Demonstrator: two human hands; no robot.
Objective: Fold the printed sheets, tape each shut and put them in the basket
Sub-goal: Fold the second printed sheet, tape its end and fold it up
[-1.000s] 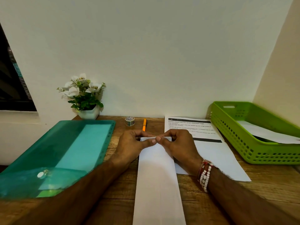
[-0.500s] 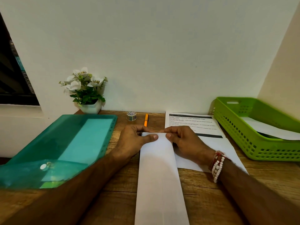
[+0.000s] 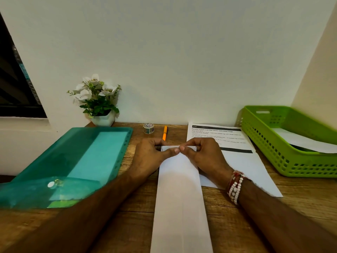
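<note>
A long folded white sheet [image 3: 180, 201] lies lengthwise on the wooden desk [image 3: 300, 201], running from the near edge to my hands. My left hand [image 3: 151, 156] and my right hand [image 3: 202, 154] both pinch its far end, thumbs meeting at the middle of that edge. A printed sheet [image 3: 237, 154] lies flat to the right, partly under my right hand. The green basket [image 3: 269, 143] stands at the far right with a folded white paper [image 3: 302, 141] inside. A small tape roll [image 3: 148, 128] sits near the wall.
A teal plastic folder [image 3: 69, 165] covers the desk's left side. A white pot of flowers [image 3: 99, 105] stands at the back left by the wall. An orange pen [image 3: 165, 133] lies beside the tape roll. A dark window is at the far left.
My right thumb slid back to the middle of the far edge and again meets my left thumb. The camera tilted a little.
</note>
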